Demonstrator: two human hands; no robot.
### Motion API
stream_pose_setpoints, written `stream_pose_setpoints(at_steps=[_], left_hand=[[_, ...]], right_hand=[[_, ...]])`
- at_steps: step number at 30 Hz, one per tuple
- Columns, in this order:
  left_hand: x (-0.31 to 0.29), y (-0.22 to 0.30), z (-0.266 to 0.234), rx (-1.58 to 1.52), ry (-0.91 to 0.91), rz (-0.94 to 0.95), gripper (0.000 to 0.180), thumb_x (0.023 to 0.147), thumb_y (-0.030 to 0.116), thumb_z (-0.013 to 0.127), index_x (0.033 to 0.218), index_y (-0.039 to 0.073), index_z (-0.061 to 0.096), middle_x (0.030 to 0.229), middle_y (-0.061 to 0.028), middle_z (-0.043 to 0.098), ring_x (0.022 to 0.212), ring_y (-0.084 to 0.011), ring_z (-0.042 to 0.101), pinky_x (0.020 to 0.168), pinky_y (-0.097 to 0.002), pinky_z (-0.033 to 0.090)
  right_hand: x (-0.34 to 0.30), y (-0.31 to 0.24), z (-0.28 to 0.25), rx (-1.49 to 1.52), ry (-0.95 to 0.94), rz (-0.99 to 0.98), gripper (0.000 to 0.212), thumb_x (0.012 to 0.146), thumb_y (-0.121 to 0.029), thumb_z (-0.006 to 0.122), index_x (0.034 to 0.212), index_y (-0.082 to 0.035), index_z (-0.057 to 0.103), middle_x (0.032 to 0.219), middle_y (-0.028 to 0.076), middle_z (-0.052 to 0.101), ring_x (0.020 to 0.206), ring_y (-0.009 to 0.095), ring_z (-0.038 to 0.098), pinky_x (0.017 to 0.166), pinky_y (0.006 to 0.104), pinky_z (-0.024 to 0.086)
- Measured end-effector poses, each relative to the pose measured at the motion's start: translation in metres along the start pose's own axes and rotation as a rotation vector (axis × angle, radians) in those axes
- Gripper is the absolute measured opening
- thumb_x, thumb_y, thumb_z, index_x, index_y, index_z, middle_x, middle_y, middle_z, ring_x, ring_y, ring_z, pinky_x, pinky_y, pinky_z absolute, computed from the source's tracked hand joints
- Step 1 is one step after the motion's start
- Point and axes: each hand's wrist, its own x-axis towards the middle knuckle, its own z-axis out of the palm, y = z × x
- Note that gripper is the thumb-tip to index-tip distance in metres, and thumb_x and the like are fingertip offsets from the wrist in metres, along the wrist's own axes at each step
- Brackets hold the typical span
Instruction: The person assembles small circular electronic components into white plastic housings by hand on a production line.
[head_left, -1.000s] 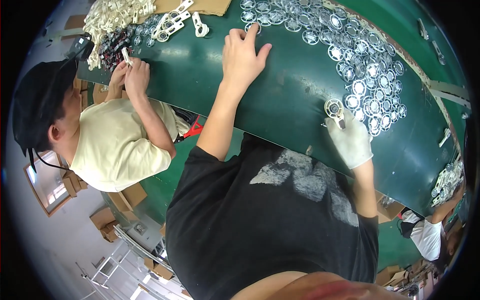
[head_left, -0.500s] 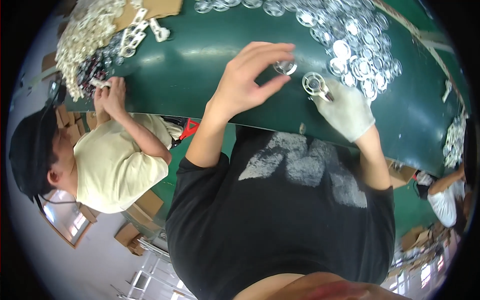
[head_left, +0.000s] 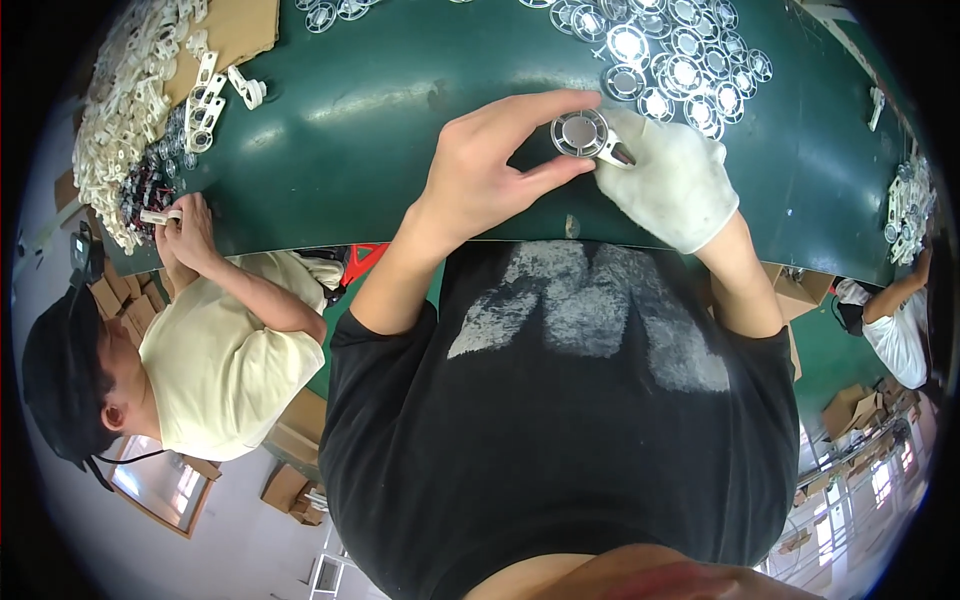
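Hands meet over the near edge of a dark green table (head_left: 380,110). The bare left hand (head_left: 480,180) pinches a small round metal part (head_left: 580,133), a ring with spokes and a shiny disc at its centre, between thumb and forefinger, the thumb beneath it and the forefinger arched over the top. The right hand (head_left: 668,182), in a white cloth glove, is closed around a small metal tool (head_left: 618,153) whose pointed tip touches the lower right rim of the part. The part is held just above the table, close to the person's black shirt.

Farther back on the table, beyond the gloved hand, lies a spread of similar round parts (head_left: 680,60), packed close together. At the far left a heap of white plastic pieces (head_left: 125,100) sits beside a sheet of brown cardboard (head_left: 235,35).

A co-worker in a pale yellow shirt (head_left: 215,365) and black cap sits to the left, both hands (head_left: 185,225) together at the table edge on a small white piece. At the right rim another person's arm (head_left: 890,295) reaches toward a further small pile of parts.
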Motion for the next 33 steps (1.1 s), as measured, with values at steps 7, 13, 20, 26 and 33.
stream_pose_setpoints(at_steps=[7,13,20,26,33], left_hand=[[-0.004,-0.002,0.017,-0.05,0.203,-0.004,0.051,0.071,0.009,0.09,0.118,0.003,0.071,0.113,-0.0087,0.076,0.096,-0.0242,0.075,0.082,-0.0305,0.06],[0.0,-0.004,0.0,0.006,0.065,0.117,0.054,0.074,-0.003,0.086,0.123,-0.006,0.065,0.116,-0.0191,0.074,0.11,-0.0309,0.073,0.096,-0.0372,0.059],[0.008,-0.01,0.001,-0.135,-0.037,0.199,0.068,0.079,0.007,0.085,0.139,-0.005,0.055,0.131,-0.0233,0.067,0.121,-0.0345,0.066,0.101,-0.0393,0.054],[-0.002,-0.013,0.015,-0.685,-0.071,-0.208,0.063,0.091,0.032,0.078,0.137,-0.005,0.057,0.133,-0.0228,0.065,0.12,-0.0259,0.065,0.101,-0.0379,0.054],[0.024,-0.007,0.001,-0.657,-0.148,-0.318,0.031,0.095,0.013,0.074,0.121,-0.004,0.071,0.13,-0.0161,0.066,0.11,-0.0192,0.066,0.091,-0.0291,0.055]], right_hand=[[-0.003,-0.003,0.002,0.01,0.04,-0.013,0.026,0.088,-0.024,0.065,0.109,-0.009,0.07,0.079,0.018,0.071,0.078,0.038,0.072,0.072,0.0482,0.058],[0.005,0.009,-0.009,0.507,-0.318,0.0,0.031,0.094,-0.033,0.062,0.104,-0.004,0.066,0.076,0.016,0.066,0.074,0.032,0.068,0.071,0.0428,0.052],[0.004,0.012,0.019,0.645,-0.096,-0.109,0.036,0.099,-0.043,0.061,0.11,-0.009,0.071,0.084,0.012,0.07,0.078,0.029,0.069,0.073,0.0395,0.052],[0.001,0.012,0.025,0.229,0.153,-0.214,0.028,0.097,-0.041,0.065,0.115,-0.021,0.071,0.079,0.009,0.072,0.073,0.032,0.072,0.064,0.0421,0.058],[-0.002,0.003,0.018,0.113,0.194,-0.108,0.031,0.098,-0.039,0.062,0.11,-0.011,0.068,0.074,0.012,0.07,0.071,0.034,0.072,0.062,0.0436,0.057]])
